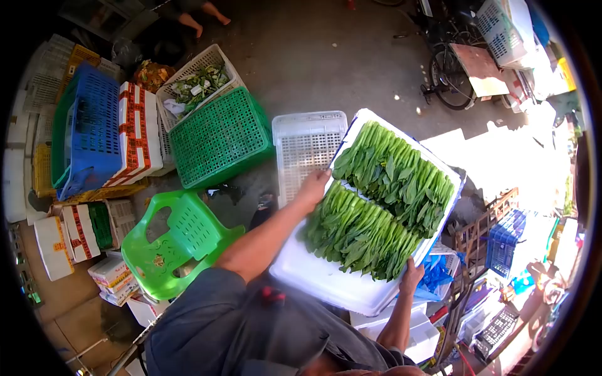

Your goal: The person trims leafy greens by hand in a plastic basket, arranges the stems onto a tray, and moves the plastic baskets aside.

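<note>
A white foam tray (295,266) is held out in front of me, tilted across the view. Two rows of leafy green vegetables (395,172) with pale green stems lie packed side by side on it. The part of the tray closest to my body is bare white. My left hand (313,188) grips the tray's left edge, its fingers partly hidden under it. On the opposite edge, my right hand (411,276) is closed around the rim, beside the leaf ends.
Left of me is a green plastic chair (182,229). Beyond it stand a green crate (219,138), a crate of leaf scraps (197,84) and a blue crate (97,128). A white crate (307,141) sits behind the tray. A bicycle (451,75) is at upper right.
</note>
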Action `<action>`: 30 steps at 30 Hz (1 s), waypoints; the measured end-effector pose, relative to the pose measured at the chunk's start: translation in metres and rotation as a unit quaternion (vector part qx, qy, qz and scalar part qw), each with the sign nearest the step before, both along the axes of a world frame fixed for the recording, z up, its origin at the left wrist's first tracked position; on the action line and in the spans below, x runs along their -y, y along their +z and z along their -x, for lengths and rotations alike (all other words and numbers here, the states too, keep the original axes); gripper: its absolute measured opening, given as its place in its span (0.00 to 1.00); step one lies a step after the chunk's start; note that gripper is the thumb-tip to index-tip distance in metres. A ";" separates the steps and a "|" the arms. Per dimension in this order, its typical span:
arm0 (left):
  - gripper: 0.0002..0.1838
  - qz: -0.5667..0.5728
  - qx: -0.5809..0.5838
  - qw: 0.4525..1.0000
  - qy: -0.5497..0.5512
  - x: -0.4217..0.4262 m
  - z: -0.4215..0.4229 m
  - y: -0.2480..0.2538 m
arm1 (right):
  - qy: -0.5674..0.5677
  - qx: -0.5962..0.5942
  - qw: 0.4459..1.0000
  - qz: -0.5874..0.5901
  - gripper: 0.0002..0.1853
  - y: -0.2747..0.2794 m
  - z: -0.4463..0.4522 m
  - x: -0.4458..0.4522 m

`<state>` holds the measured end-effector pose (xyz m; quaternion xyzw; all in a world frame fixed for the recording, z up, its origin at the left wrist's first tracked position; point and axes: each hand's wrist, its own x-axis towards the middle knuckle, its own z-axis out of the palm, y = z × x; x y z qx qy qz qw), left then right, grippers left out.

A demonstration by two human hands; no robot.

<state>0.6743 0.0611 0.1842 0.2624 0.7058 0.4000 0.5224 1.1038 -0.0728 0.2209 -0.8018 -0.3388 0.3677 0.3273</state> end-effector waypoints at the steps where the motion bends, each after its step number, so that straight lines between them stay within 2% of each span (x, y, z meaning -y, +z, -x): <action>1: 0.27 -0.006 0.030 0.999 -0.009 -0.001 -0.008 0.017 | 0.001 0.026 0.999 0.022 0.20 0.018 -0.005 0.008; 2: 0.28 -0.009 0.029 0.999 -0.033 -0.001 -0.014 0.026 | -0.023 -0.047 0.998 -0.025 0.19 0.032 -0.003 0.017; 5: 0.27 0.008 0.031 0.995 -0.096 -0.003 -0.025 0.054 | -0.051 -0.070 0.993 -0.082 0.18 0.042 -0.020 0.039; 8: 0.26 0.026 0.084 0.994 -0.061 -0.007 -0.037 0.031 | -0.049 -0.046 0.995 -0.074 0.18 0.066 -0.019 0.034; 10: 0.25 -0.018 0.123 0.990 -0.061 -0.009 -0.031 0.025 | -0.036 -0.011 0.998 -0.048 0.18 0.073 -0.018 0.033; 11: 0.25 -0.038 0.142 0.987 -0.059 -0.010 -0.027 0.025 | -0.020 -0.020 0.997 -0.071 0.19 0.094 -0.004 0.021; 13: 0.25 -0.032 0.101 0.993 -0.059 -0.020 -0.020 0.035 | 0.009 0.096 0.995 0.006 0.19 0.103 -0.007 0.005; 15: 0.26 -0.006 0.097 0.994 -0.055 -0.031 -0.013 0.034 | 0.017 0.076 0.997 -0.017 0.19 0.092 -0.018 -0.015; 16: 0.28 0.007 0.104 0.994 -0.044 -0.030 -0.012 0.056 | 0.023 0.063 0.997 -0.035 0.19 0.091 -0.016 -0.022; 18: 0.29 -0.037 0.091 0.995 -0.035 -0.043 0.000 0.018 | 0.039 0.053 0.995 -0.077 0.19 0.102 -0.004 -0.050; 23: 0.31 -0.022 0.096 0.995 0.027 -0.084 0.001 0.030 | 0.108 0.065 0.988 -0.086 0.19 0.087 -0.019 -0.137; 24: 0.31 -0.030 0.109 0.993 0.031 -0.089 -0.005 0.055 | 0.117 0.069 0.988 -0.077 0.19 0.081 -0.023 -0.152; 27: 0.30 -0.034 0.061 0.995 0.075 -0.123 -0.021 0.041 | 0.157 0.084 0.983 -0.053 0.21 0.062 -0.044 -0.227; 28: 0.31 -0.033 0.030 0.994 0.098 -0.136 -0.032 0.047 | 0.165 0.074 0.981 -0.071 0.22 0.056 -0.049 -0.255; 30: 0.31 -0.023 0.038 0.990 0.135 -0.156 -0.055 0.060 | 0.207 0.082 0.974 -0.047 0.23 0.055 -0.073 -0.296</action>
